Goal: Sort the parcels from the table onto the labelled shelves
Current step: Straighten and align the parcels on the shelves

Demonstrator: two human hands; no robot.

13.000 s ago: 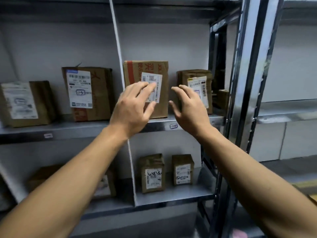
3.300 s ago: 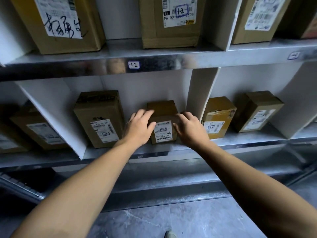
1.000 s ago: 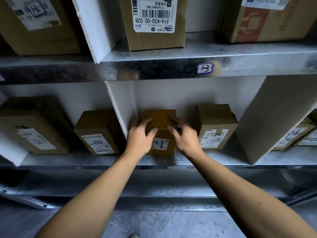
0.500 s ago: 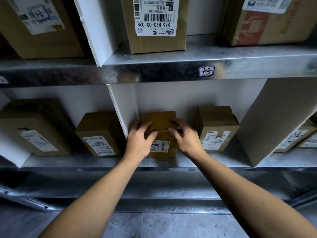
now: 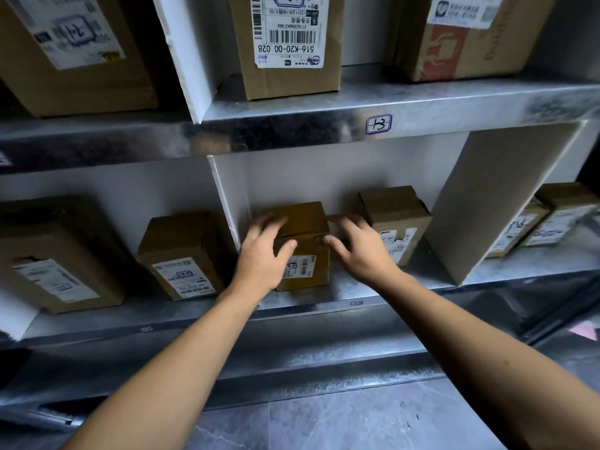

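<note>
A small brown parcel with a white label on its front stands on the lower metal shelf, just right of a white divider. My left hand lies over its top left corner, thumb on the front face. My right hand hovers at the parcel's right edge with the fingers spread; only the thumb tip seems to touch it. The shelf above carries a handwritten tag reading 1-3.
Another parcel stands close on the right, then a slanted cardboard divider. Two parcels sit in the bay to the left. Larger labelled boxes fill the upper shelf. Grey floor lies below.
Both hands gripped the small parcel half a second ago. My right hand has since come off its right side and spread. The parcel stays in the same bay.
</note>
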